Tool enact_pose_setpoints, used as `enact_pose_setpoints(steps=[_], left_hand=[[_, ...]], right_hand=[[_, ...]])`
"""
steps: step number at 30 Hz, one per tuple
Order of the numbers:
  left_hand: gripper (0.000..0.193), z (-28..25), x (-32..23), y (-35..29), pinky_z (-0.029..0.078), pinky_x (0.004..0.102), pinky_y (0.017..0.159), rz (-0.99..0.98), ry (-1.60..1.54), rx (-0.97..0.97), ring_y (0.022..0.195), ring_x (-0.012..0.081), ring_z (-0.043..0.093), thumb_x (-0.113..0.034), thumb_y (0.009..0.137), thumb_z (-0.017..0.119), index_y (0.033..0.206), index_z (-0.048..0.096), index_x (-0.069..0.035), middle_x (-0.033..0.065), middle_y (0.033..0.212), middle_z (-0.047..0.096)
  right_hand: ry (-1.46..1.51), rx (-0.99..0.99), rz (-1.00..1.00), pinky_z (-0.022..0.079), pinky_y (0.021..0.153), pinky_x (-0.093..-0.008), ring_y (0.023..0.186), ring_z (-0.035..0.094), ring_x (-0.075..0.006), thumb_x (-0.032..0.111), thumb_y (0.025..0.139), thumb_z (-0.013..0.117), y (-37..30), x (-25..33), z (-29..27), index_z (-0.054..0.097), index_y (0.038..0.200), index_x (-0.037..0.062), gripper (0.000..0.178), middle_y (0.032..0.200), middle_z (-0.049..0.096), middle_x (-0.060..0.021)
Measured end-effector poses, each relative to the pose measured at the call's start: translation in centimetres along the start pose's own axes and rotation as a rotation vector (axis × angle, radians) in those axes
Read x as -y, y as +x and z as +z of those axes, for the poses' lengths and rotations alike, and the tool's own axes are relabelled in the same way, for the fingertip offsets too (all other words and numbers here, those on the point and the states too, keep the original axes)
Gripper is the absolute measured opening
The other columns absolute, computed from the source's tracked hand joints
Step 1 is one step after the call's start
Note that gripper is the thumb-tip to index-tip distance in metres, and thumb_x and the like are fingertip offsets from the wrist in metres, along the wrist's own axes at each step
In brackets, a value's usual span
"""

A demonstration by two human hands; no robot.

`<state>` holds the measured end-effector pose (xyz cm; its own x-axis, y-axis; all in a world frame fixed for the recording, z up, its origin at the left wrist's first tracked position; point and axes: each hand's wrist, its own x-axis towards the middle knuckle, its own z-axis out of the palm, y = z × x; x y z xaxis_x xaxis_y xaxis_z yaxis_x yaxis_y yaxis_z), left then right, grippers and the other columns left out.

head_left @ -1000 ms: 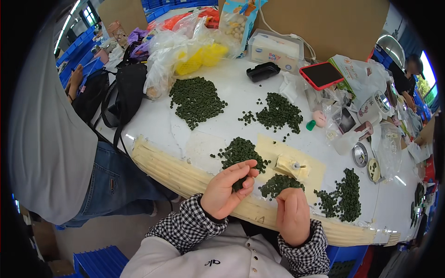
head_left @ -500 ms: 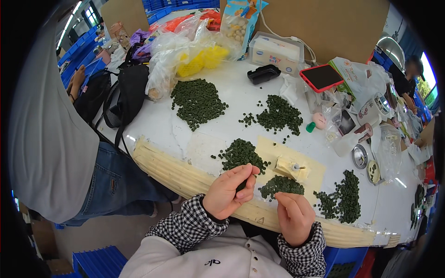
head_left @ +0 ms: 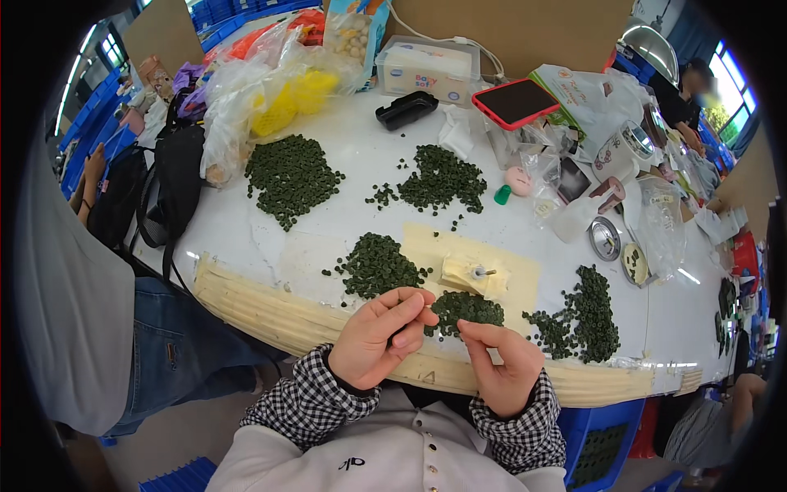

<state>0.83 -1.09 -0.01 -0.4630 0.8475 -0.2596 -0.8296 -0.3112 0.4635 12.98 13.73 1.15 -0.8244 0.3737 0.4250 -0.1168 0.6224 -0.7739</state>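
Small dark green round pieces lie in several piles on the white table. My left hand [head_left: 382,338] is closed, thumb pressed to forefinger, with something dark partly visible inside the curled fingers. What its fingertips pinch is too small to make out. To its right, my right hand [head_left: 507,366] has thumb and forefinger brought together; whatever they hold is hidden. Just beyond the hands lies a small pile of green pieces [head_left: 467,312], and another pile [head_left: 379,266] sits beyond my left hand. Past the small pile, a cream block with a metal pin [head_left: 477,274] rests on a yellowish sheet [head_left: 525,271].
More green piles lie at the far left [head_left: 291,176], far middle [head_left: 443,182] and right [head_left: 594,316]. Behind them are plastic bags [head_left: 238,107], a black case [head_left: 406,110], a lidded box [head_left: 428,70] and a red-edged phone [head_left: 516,104]. A person in grey [head_left: 78,287] stands at left.
The view has shifted, so the table's things appear farther left and higher. Both hands stay in front of the piles; my left hand sits slightly nearer to me and farther right relative to the table.
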Motion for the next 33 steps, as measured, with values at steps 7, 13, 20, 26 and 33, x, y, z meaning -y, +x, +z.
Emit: enact_pose_setpoints(steps=[7, 13, 20, 26, 33], left_hand=[[0.022, 1.0, 1.2, 0.3, 0.032, 0.0186, 0.052, -0.053, -0.005, -0.024, 0.057, 0.0034, 0.036, -0.016, 0.096, 0.046, 0.108, 0.058, -0.001, 0.0023, 0.084, 0.060], [0.023, 1.1, 1.5, 0.5, 0.032, 0.0177, 0.052, -0.077, -0.026, 0.027, 0.057, 0.0035, 0.036, -0.014, 0.095, 0.050, 0.113, 0.057, -0.001, 0.0040, 0.091, 0.062], [0.018, 1.2, 2.0, 0.7, 0.033, 0.0190, 0.052, -0.057, 0.026, 0.034, 0.056, 0.0039, 0.037, -0.013, 0.095, 0.049, 0.107, 0.058, -0.003, 0.0029, 0.088, 0.061], [0.015, 1.1, 1.8, 0.9, 0.033, 0.0191, 0.052, -0.047, 0.001, 0.060, 0.055, 0.0037, 0.038, -0.012, 0.094, 0.050, 0.105, 0.058, -0.004, 0.0037, 0.090, 0.061], [0.017, 1.2, 1.9, 0.8, 0.032, 0.0191, 0.052, -0.026, 0.010, 0.028, 0.055, 0.0033, 0.037, -0.009, 0.093, 0.051, 0.108, 0.058, -0.002, 0.0047, 0.090, 0.062]], right_hand=[[0.223, 0.014, 0.112, 0.051, 0.065, -0.0249, 0.074, 0.065, -0.0170, -0.006, 0.075, 0.067, 0.5, 0.3, -0.4, 0.065, 0.087, -0.0001, 0.013, 0.083, 0.066, -0.0102], [0.200, -0.061, 0.031, 0.047, 0.061, -0.0254, 0.070, 0.060, -0.0175, -0.007, 0.073, 0.068, 1.2, 0.3, 0.0, 0.062, 0.083, -0.0012, 0.014, 0.080, 0.062, -0.0091], [0.170, -0.064, 0.013, 0.048, 0.063, -0.0262, 0.072, 0.061, -0.0192, -0.008, 0.071, 0.067, 1.4, 0.3, -0.3, 0.061, 0.083, -0.0008, 0.015, 0.080, 0.062, -0.0099], [0.173, -0.067, -0.005, 0.048, 0.063, -0.0255, 0.072, 0.061, -0.0182, -0.008, 0.072, 0.066, 2.3, 1.0, -0.5, 0.061, 0.083, -0.0011, 0.014, 0.080, 0.062, -0.0092], [0.301, -0.041, 0.104, 0.047, 0.062, -0.0232, 0.070, 0.059, -0.0138, -0.005, 0.075, 0.065, 1.8, 0.3, 0.0, 0.062, 0.084, -0.0017, 0.010, 0.080, 0.061, -0.0081]])
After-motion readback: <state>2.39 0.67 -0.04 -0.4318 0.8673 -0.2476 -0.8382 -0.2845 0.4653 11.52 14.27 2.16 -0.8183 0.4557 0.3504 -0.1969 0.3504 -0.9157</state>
